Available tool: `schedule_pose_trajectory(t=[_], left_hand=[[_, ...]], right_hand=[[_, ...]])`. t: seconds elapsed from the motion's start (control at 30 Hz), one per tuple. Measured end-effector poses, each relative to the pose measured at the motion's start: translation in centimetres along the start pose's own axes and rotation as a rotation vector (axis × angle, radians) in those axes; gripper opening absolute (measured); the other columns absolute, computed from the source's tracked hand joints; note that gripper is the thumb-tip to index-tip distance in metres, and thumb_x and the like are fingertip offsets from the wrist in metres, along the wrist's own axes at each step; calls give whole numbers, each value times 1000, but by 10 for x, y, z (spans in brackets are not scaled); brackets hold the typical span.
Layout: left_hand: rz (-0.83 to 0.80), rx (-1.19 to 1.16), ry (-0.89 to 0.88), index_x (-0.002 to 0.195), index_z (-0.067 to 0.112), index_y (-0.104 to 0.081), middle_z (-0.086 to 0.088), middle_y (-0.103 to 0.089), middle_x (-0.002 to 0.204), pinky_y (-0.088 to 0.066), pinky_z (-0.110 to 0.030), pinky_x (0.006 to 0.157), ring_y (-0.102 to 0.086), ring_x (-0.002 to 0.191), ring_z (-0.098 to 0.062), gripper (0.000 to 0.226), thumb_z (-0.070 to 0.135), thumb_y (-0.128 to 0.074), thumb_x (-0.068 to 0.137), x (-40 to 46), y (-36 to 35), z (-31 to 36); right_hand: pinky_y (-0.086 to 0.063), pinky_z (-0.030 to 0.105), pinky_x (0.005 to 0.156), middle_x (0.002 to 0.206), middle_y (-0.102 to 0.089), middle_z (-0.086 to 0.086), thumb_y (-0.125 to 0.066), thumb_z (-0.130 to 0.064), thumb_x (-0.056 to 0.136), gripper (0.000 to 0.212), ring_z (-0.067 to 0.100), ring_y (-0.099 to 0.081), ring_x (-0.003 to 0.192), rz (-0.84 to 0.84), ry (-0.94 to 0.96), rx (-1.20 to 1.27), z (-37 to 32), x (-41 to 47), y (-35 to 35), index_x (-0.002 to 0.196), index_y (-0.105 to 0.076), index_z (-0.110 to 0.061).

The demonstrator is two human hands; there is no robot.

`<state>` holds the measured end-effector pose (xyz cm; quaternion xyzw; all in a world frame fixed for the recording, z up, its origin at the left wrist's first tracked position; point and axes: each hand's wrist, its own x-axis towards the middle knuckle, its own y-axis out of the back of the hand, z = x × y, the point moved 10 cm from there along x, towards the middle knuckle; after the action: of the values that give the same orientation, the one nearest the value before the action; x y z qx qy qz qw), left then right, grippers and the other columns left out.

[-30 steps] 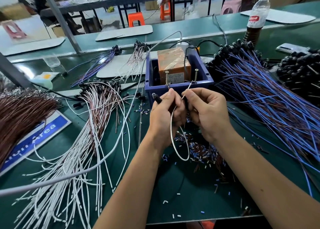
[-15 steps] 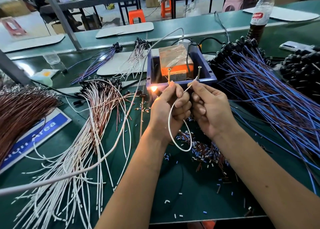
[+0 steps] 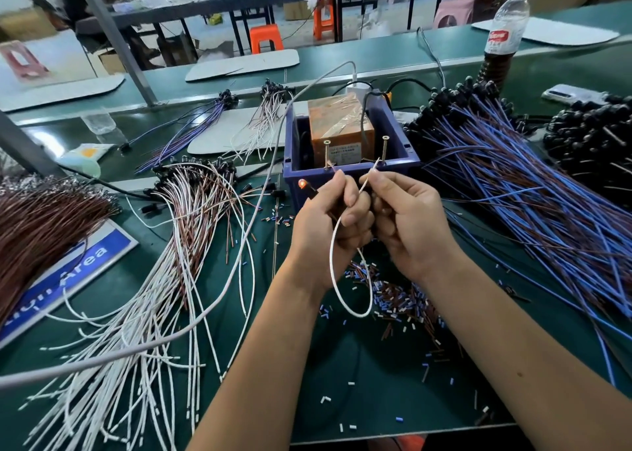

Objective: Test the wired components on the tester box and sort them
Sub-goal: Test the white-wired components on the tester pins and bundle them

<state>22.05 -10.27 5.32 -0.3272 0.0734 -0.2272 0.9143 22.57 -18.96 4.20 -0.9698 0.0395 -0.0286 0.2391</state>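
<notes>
The white-wired component is pinched in the curled fingers of the left hand and right hand, its leads held against two screws on the blue tester box, its lamp lit.

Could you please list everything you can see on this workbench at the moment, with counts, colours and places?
tester box: one, blue, centre, holding an orange unit
screws: two, brass, upright at the box's near rim
lit lamp: one, orange glow, at the left hand
white wire: one loop, hanging between the hands
white and brown wires: a pile, left
blue wires: a pile, right
brown wires: a bundle, far left
wire offcuts: many, mixed colours, on the green mat
bottle: one, clear, far right
phone: one, far right
left hand: grips the wire
right hand: pinches the wire end
</notes>
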Motion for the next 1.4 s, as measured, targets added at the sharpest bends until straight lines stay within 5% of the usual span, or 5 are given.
schedule_pose_trajectory(t=[0.33,0.6,0.9,1.17,1.4], left_hand=[[77,459,-107,81,6,-67,-16,-71,77,-31,-15,40,-40,40,-8,47,28,-40,112,11,-55,-11],[172,580,-10,76,13,-65,2,-62,64,-32,-26,50,-40,39,-1,44,32,-45,110,64,-151,-68],[-72,-3,270,75,8,-56,-1,-47,58,-25,-14,35,-33,38,-5,32,5,-44,105,97,-294,-144],[-70,204,193,102,7,-68,-8,-58,80,-46,-25,61,-50,60,-12,29,27,-48,110,110,-309,-144],[6,272,194,97,7,-53,-5,-59,62,-49,-21,44,-52,41,-10,26,30,-52,108,129,-301,-157]], right_hand=[[-25,18,37,55,-50,-1,-66,-21,96,22,10,-39,36,180,228,-80,-63,-31,79,75,-73,-20],[-55,42,77,91,-66,-2,-66,-28,85,19,16,-63,78,1260,693,-826,-211,-160,234,104,-64,-25],[-54,48,76,77,-73,5,-46,-49,107,48,31,-71,76,602,369,-1178,-219,-140,228,90,-69,-10],[-39,31,42,53,-52,-4,-63,-49,96,35,10,-43,40,806,482,-1124,-299,-192,280,87,-76,-17],[-56,51,77,73,-68,-19,-58,-67,90,17,27,-68,80,939,517,-1480,-367,-213,303,87,-71,-56]])
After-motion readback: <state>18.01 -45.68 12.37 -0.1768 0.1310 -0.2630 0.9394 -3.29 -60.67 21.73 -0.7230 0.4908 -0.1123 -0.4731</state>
